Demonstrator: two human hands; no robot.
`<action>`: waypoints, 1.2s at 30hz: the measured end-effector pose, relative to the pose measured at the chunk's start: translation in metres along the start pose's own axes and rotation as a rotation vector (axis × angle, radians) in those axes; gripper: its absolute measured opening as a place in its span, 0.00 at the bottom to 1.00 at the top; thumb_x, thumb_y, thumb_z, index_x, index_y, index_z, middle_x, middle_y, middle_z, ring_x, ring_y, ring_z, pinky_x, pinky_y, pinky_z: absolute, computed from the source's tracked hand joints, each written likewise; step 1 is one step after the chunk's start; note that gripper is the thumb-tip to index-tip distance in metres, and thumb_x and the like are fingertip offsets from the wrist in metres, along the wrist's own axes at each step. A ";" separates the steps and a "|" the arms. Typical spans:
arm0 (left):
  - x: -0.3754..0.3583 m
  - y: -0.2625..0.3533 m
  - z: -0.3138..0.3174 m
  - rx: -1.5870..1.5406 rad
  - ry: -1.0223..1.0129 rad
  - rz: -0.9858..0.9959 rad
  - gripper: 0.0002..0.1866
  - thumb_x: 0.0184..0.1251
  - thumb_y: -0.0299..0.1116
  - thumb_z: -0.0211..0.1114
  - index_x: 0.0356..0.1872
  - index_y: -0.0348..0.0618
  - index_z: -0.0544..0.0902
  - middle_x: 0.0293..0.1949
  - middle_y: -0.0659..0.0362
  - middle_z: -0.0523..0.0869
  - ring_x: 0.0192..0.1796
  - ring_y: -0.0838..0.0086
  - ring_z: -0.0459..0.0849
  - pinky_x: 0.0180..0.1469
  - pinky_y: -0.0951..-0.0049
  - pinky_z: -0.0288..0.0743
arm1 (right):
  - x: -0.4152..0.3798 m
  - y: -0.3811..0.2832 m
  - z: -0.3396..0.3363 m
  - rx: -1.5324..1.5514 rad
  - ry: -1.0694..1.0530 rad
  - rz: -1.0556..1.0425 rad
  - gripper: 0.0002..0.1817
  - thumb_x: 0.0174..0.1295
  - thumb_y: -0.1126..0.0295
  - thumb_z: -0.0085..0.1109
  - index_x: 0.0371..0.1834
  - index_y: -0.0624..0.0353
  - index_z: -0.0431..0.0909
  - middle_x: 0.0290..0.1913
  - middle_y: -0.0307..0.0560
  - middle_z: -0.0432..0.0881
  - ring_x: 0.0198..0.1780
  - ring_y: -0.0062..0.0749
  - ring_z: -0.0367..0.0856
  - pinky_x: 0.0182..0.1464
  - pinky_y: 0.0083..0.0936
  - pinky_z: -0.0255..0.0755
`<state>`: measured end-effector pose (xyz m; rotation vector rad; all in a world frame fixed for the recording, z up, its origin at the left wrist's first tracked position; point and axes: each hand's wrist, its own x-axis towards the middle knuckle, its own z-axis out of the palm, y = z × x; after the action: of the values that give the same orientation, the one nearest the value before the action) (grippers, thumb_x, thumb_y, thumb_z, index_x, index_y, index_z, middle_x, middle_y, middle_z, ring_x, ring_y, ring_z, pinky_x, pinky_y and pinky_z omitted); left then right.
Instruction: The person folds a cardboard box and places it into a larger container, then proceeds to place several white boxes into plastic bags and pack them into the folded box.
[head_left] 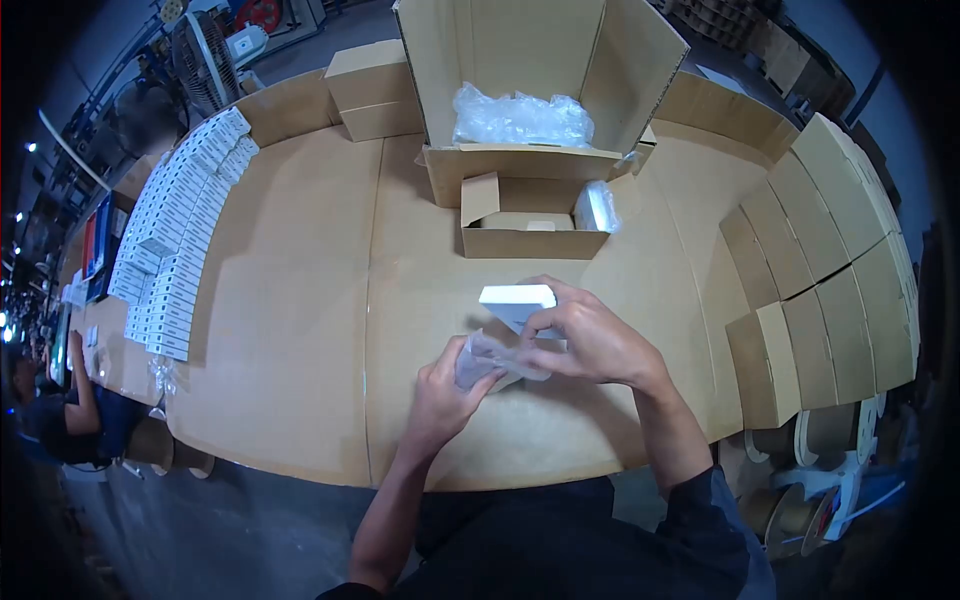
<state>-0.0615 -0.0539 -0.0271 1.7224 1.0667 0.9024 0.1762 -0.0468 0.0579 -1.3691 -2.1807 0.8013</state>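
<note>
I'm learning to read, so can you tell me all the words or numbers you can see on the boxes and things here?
No text can be read here.
Rows of small white boxes: dark marks on them, too small and blurred.
White box in the hands: blank on the side shown.
Brown cartons: no print visible.
Clear plastic bag: no print visible.

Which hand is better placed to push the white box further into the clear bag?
Probably the right hand: it already grips the white box, while the left hand holds the bag open.
</note>
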 end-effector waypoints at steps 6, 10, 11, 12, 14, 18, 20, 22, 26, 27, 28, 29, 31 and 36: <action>-0.004 -0.014 0.002 -0.210 -0.020 -0.074 0.17 0.66 0.28 0.78 0.52 0.35 0.83 0.40 0.53 0.93 0.44 0.73 0.92 0.49 0.69 0.85 | 0.007 0.002 -0.011 0.002 0.049 0.176 0.13 0.65 0.62 0.69 0.35 0.63 0.89 0.36 0.64 0.87 0.50 0.63 0.84 0.68 0.51 0.72; -0.006 -0.016 0.008 -0.405 0.007 -0.150 0.21 0.67 0.27 0.77 0.57 0.33 0.81 0.47 0.55 0.91 0.49 0.75 0.89 0.54 0.71 0.84 | 0.000 -0.004 -0.014 0.211 0.381 0.133 0.05 0.67 0.77 0.64 0.41 0.65 0.88 0.45 0.57 0.85 0.48 0.47 0.85 0.55 0.37 0.78; -0.007 -0.016 0.009 -0.454 0.021 -0.168 0.22 0.67 0.27 0.77 0.58 0.33 0.80 0.49 0.55 0.90 0.50 0.75 0.89 0.55 0.71 0.83 | -0.003 0.008 -0.015 0.129 0.440 -0.053 0.10 0.68 0.84 0.60 0.49 0.63 0.86 0.51 0.52 0.83 0.50 0.36 0.84 0.52 0.29 0.77; -0.008 -0.017 0.008 -0.468 0.007 -0.185 0.23 0.67 0.26 0.77 0.59 0.33 0.80 0.50 0.55 0.90 0.51 0.75 0.89 0.56 0.71 0.83 | -0.005 0.011 -0.013 0.272 0.483 -0.094 0.12 0.68 0.84 0.60 0.51 0.62 0.85 0.53 0.51 0.82 0.50 0.34 0.84 0.52 0.28 0.77; -0.009 -0.018 0.007 -0.495 -0.023 -0.220 0.24 0.67 0.26 0.77 0.61 0.33 0.79 0.52 0.55 0.89 0.53 0.74 0.88 0.58 0.71 0.82 | -0.009 0.013 -0.009 0.560 0.568 -0.174 0.16 0.68 0.85 0.61 0.56 0.59 0.82 0.55 0.48 0.81 0.51 0.30 0.83 0.50 0.27 0.77; -0.008 -0.012 0.009 -0.491 -0.007 -0.187 0.24 0.67 0.26 0.78 0.61 0.33 0.79 0.51 0.55 0.89 0.52 0.74 0.88 0.57 0.71 0.83 | -0.007 0.020 -0.011 0.496 0.521 -0.253 0.19 0.66 0.86 0.63 0.58 0.56 0.78 0.55 0.45 0.76 0.50 0.25 0.79 0.50 0.23 0.77; -0.008 -0.013 0.009 -0.471 0.012 -0.170 0.24 0.66 0.27 0.78 0.60 0.33 0.79 0.51 0.55 0.89 0.52 0.74 0.88 0.57 0.70 0.83 | -0.009 0.011 -0.014 0.519 0.509 -0.234 0.18 0.64 0.87 0.64 0.55 0.57 0.79 0.51 0.45 0.75 0.49 0.25 0.78 0.49 0.23 0.77; -0.007 -0.014 0.008 -0.448 0.005 -0.177 0.24 0.66 0.27 0.78 0.60 0.32 0.80 0.50 0.54 0.90 0.52 0.74 0.88 0.57 0.70 0.83 | -0.011 0.011 -0.017 0.493 0.482 -0.241 0.18 0.64 0.87 0.64 0.54 0.57 0.80 0.51 0.45 0.75 0.49 0.26 0.78 0.49 0.24 0.77; -0.007 -0.017 0.008 -0.442 0.006 -0.183 0.24 0.65 0.27 0.79 0.59 0.32 0.80 0.49 0.54 0.90 0.52 0.74 0.88 0.57 0.69 0.83 | -0.009 0.018 -0.018 0.455 0.475 -0.326 0.14 0.64 0.87 0.64 0.50 0.59 0.81 0.50 0.46 0.76 0.49 0.29 0.79 0.50 0.27 0.78; -0.007 -0.018 0.009 -0.424 0.016 -0.170 0.24 0.65 0.28 0.79 0.59 0.32 0.80 0.49 0.54 0.90 0.52 0.74 0.88 0.57 0.69 0.83 | -0.008 0.017 -0.017 0.448 0.483 -0.335 0.14 0.64 0.87 0.63 0.49 0.59 0.82 0.49 0.46 0.77 0.48 0.30 0.79 0.50 0.28 0.78; -0.007 -0.019 0.010 -0.406 0.027 -0.157 0.24 0.65 0.28 0.79 0.59 0.32 0.80 0.49 0.54 0.90 0.52 0.74 0.89 0.57 0.69 0.82 | -0.007 0.016 -0.017 0.442 0.490 -0.344 0.13 0.64 0.87 0.63 0.48 0.59 0.82 0.48 0.47 0.78 0.48 0.30 0.80 0.50 0.28 0.78; -0.006 -0.020 0.011 -0.388 0.038 -0.144 0.24 0.65 0.28 0.79 0.59 0.32 0.81 0.48 0.54 0.90 0.51 0.74 0.89 0.57 0.69 0.82 | -0.007 0.016 -0.018 0.433 0.474 -0.336 0.13 0.63 0.87 0.63 0.47 0.59 0.83 0.47 0.46 0.78 0.47 0.31 0.80 0.50 0.29 0.77; -0.006 -0.021 0.012 -0.401 0.035 -0.137 0.24 0.65 0.28 0.79 0.58 0.32 0.81 0.48 0.54 0.91 0.51 0.74 0.89 0.57 0.69 0.83 | -0.005 0.013 -0.019 0.414 0.442 -0.320 0.12 0.62 0.87 0.63 0.45 0.60 0.84 0.45 0.46 0.79 0.45 0.33 0.81 0.49 0.29 0.77; -0.006 -0.015 0.014 -0.393 0.033 -0.142 0.24 0.64 0.30 0.80 0.58 0.32 0.81 0.47 0.53 0.92 0.50 0.74 0.90 0.56 0.68 0.83 | 0.008 -0.005 -0.020 0.246 0.335 -0.264 0.13 0.57 0.87 0.63 0.43 0.60 0.86 0.41 0.47 0.81 0.42 0.38 0.83 0.45 0.32 0.77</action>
<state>-0.0554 -0.0602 -0.0461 1.2968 0.9458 0.9780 0.1819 -0.0365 0.0763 -0.9881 -1.8792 0.6603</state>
